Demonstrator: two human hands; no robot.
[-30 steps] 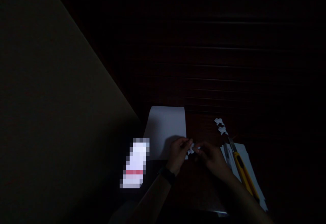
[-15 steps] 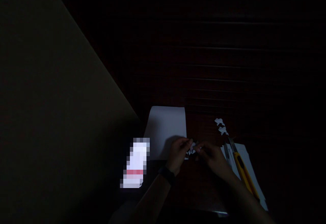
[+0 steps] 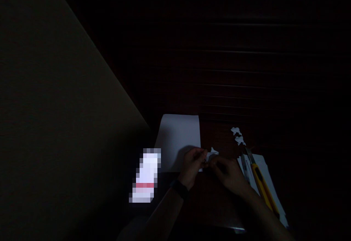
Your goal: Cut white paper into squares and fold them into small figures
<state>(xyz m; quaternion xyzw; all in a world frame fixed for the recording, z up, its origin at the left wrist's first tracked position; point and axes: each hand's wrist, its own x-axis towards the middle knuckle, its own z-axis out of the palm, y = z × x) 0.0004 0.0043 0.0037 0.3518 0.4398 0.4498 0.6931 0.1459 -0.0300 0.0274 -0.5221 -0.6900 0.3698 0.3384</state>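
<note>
Between my two hands is a small folded paper piece (image 3: 212,155), white with pointed tips. My left hand (image 3: 190,162), with a dark band at the wrist, pinches its left side. The fingers of my right hand (image 3: 229,171) are closed at its lower right edge; the fingertips are partly hidden in the dark. Behind my left hand lies a white sheet of paper (image 3: 179,131), its far end curved. Further right, several small folded paper shapes (image 3: 238,138) lie in a row on the dark table.
A yellow utility knife (image 3: 261,186), blade showing, rests on a stack of white paper (image 3: 270,177) to my right. A bright, pixelated phone-like screen (image 3: 146,175) is at the left. A pale wall (image 3: 55,106) rises on the left; dark ridged panelling stands behind.
The folded paper piece has turned in my fingers, so its tips now point up and right. My right hand has shifted slightly down. My left hand stays in place.
</note>
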